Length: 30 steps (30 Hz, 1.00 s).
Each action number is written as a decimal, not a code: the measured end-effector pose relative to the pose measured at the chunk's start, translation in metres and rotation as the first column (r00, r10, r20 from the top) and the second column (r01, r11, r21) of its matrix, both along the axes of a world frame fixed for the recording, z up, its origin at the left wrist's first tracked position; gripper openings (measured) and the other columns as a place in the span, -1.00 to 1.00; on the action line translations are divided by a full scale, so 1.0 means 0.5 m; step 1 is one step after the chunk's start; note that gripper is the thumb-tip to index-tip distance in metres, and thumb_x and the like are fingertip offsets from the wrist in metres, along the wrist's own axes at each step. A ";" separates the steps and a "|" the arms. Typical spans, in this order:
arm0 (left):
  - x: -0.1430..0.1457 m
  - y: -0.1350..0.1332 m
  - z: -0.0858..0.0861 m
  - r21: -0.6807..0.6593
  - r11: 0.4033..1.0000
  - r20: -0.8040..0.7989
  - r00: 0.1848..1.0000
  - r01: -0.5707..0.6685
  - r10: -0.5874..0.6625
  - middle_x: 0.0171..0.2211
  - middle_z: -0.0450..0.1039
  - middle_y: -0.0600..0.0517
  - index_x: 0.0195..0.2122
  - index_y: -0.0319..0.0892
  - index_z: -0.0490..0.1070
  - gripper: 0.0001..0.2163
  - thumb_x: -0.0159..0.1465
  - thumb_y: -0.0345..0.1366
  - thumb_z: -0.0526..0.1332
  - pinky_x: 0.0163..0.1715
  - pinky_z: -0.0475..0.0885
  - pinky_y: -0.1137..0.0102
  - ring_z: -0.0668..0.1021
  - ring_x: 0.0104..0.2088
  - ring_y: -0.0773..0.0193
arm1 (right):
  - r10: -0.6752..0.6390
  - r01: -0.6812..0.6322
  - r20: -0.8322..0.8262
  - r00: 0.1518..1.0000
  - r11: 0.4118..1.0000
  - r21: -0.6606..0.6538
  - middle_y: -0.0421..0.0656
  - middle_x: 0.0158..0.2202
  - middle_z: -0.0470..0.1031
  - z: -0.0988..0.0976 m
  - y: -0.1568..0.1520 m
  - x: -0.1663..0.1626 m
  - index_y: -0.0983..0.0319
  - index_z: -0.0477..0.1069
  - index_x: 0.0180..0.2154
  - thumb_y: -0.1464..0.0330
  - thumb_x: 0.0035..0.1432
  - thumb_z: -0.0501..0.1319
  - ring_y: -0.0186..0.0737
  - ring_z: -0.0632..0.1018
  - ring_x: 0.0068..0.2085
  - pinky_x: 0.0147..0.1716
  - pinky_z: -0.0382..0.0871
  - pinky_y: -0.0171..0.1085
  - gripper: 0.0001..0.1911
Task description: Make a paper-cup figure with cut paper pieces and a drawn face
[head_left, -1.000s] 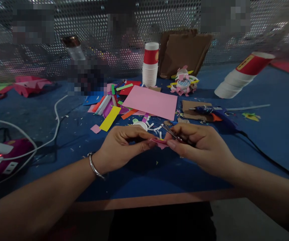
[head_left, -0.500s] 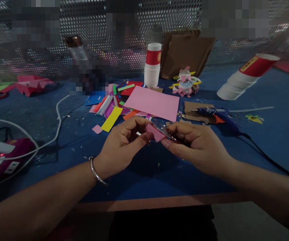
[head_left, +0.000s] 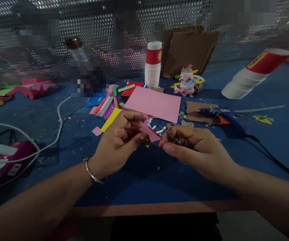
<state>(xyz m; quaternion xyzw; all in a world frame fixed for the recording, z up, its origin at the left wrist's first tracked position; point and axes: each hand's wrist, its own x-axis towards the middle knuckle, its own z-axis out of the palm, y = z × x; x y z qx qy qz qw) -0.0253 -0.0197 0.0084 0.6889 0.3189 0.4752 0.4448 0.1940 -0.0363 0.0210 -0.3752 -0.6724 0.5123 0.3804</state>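
Observation:
Between thumb and fingers, my left hand (head_left: 120, 140) pinches a small piece of pink paper (head_left: 151, 134), which looks folded. My right hand (head_left: 197, 147) is closed around a pair of scissors (head_left: 169, 134); their handles are mostly hidden in the fingers. The blades point up and left, close to the right edge of the pink piece. Beyond both hands lies a larger pink sheet (head_left: 157, 102) on the blue table. A yellow paper strip (head_left: 110, 118) is partly covered by my left hand, and a small pink square (head_left: 97, 131) lies beside it.
A paper cup stack (head_left: 153, 65) stands at the back; another cup stack (head_left: 255, 75) leans at right. A blue glue gun (head_left: 231, 124) rests by cardboard, its cord running right. A paper-decorated craft (head_left: 188, 82) sits behind. At left are a purple power strip (head_left: 11, 157) and white cable (head_left: 59, 113).
My hands have drawn slightly apart. The scissors have come away from the pink piece, where their blades lay against it before. The view has shifted a little.

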 end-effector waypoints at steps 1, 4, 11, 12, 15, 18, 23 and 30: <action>0.000 0.000 0.000 0.027 1.000 -0.025 1.000 -0.017 0.017 -0.25 0.53 0.05 0.02 -0.11 0.36 -0.71 0.32 -0.35 0.35 -0.28 0.61 0.47 0.63 -0.27 0.33 | -0.011 0.011 -0.001 1.000 1.000 -0.008 -0.29 -0.47 0.32 -0.001 0.000 0.002 0.24 0.45 -0.32 0.20 0.25 0.32 -0.45 0.22 -0.53 -0.58 0.09 -0.37 -0.76; 0.002 -0.003 0.001 0.055 0.996 -0.076 0.994 -0.069 0.073 -0.27 0.52 0.09 -0.01 -0.05 0.36 -0.71 0.30 -0.39 0.37 -0.30 0.56 0.47 0.61 -0.28 0.33 | -0.080 0.079 0.054 0.995 0.997 0.021 -0.27 -0.47 0.33 0.000 0.001 0.005 0.23 0.44 -0.33 0.15 0.20 0.37 -0.40 0.27 -0.50 -0.55 0.13 -0.36 -0.71; 0.019 -0.013 0.006 -0.063 0.997 -0.025 0.999 -0.047 0.045 -0.27 0.52 0.05 -0.11 -0.10 0.37 -0.69 0.21 -0.43 0.43 -0.30 0.51 0.47 0.59 -0.30 0.32 | -0.141 0.101 0.216 0.966 0.977 0.187 -0.29 -0.53 0.29 -0.003 0.002 0.000 0.22 0.39 -0.43 0.23 0.22 0.32 -0.40 0.24 -0.52 -0.54 0.10 -0.33 -0.74; 0.021 -0.014 0.006 -0.104 0.994 -0.002 1.000 -0.031 0.031 -0.30 0.52 0.06 -0.09 -0.10 0.37 -0.68 0.21 -0.42 0.44 -0.33 0.50 0.48 0.59 -0.33 0.33 | -0.153 0.106 0.215 0.965 0.970 0.218 -0.30 -0.54 0.28 -0.003 0.001 -0.001 0.22 0.37 -0.44 0.25 0.22 0.31 -0.41 0.22 -0.53 -0.54 0.08 -0.33 -0.74; 0.025 -0.018 0.004 -0.328 0.944 0.118 0.993 0.025 0.015 -0.35 0.53 0.08 -0.09 -0.12 0.41 -0.70 0.21 -0.34 0.46 -0.38 0.49 0.51 0.57 -0.38 0.36 | -0.189 0.133 0.196 0.962 0.955 0.266 -0.31 -0.56 0.26 -0.003 -0.003 -0.005 0.20 0.32 -0.48 0.28 0.20 0.31 -0.42 0.21 -0.55 -0.56 0.05 -0.32 -0.73; 0.029 -0.024 0.004 -0.521 0.849 0.217 0.976 0.094 0.025 -0.33 0.52 0.07 -0.27 -0.19 0.51 -0.82 0.19 -0.30 0.47 -0.43 0.50 0.55 0.55 -0.37 0.39 | -0.188 0.135 0.184 0.965 0.954 0.268 -0.32 -0.59 0.24 -0.003 -0.004 -0.009 0.18 0.29 -0.49 0.32 0.20 0.29 -0.41 0.23 -0.56 -0.56 0.04 -0.32 -0.74; 0.031 -0.032 0.009 -0.690 0.691 0.334 0.942 0.216 0.040 -0.42 0.53 0.10 -0.34 -0.22 0.55 -0.86 0.18 -0.35 0.48 -0.56 0.42 0.65 0.58 -0.45 0.44 | -0.201 0.138 0.198 0.959 0.947 0.289 -0.31 -0.58 0.27 -0.007 0.000 -0.016 0.18 0.29 -0.47 0.35 0.20 0.26 -0.39 0.28 -0.54 -0.54 0.09 -0.32 -0.78; 0.036 -0.023 0.007 -0.715 0.645 0.435 0.894 0.270 0.109 -0.44 0.58 0.04 -0.38 -0.26 0.57 -0.95 0.20 -0.48 0.41 -0.36 0.52 0.63 0.59 -0.42 0.45 | -0.186 0.135 0.171 0.968 0.952 0.276 -0.31 -0.57 0.27 -0.011 0.004 -0.019 0.18 0.32 -0.44 0.32 0.18 0.26 -0.39 0.24 -0.53 -0.53 0.10 -0.33 -0.81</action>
